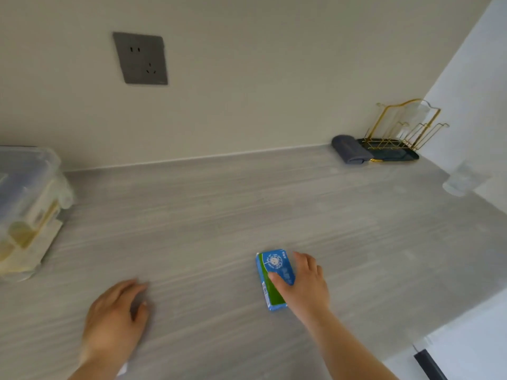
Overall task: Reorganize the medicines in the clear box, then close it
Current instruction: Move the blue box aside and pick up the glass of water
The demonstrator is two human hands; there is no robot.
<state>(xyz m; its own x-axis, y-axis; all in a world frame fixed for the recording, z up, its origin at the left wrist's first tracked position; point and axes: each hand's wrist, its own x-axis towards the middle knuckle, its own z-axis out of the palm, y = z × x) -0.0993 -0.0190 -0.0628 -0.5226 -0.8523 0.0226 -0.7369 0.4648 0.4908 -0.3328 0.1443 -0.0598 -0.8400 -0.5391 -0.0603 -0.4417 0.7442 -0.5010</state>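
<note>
A blue and green medicine box [274,275] lies on the grey countertop [247,204], front and right of centre. My right hand [304,286] is closed around it, thumb on top and fingers along its right side. My left hand [115,319] rests palm down on the counter to the left, fingers loosely curled, holding nothing. The clear plastic box [30,204] stands at the far left edge of the view, partly cut off. Yellowish and blue packs show through its wall. Whether its lid is closed I cannot tell.
A gold wire rack on a dark tray [395,144] stands in the back right corner, with a folded grey cloth [349,150] beside it. A clear glass [461,181] stands at the right wall. A grey wall socket [141,58] is above the counter.
</note>
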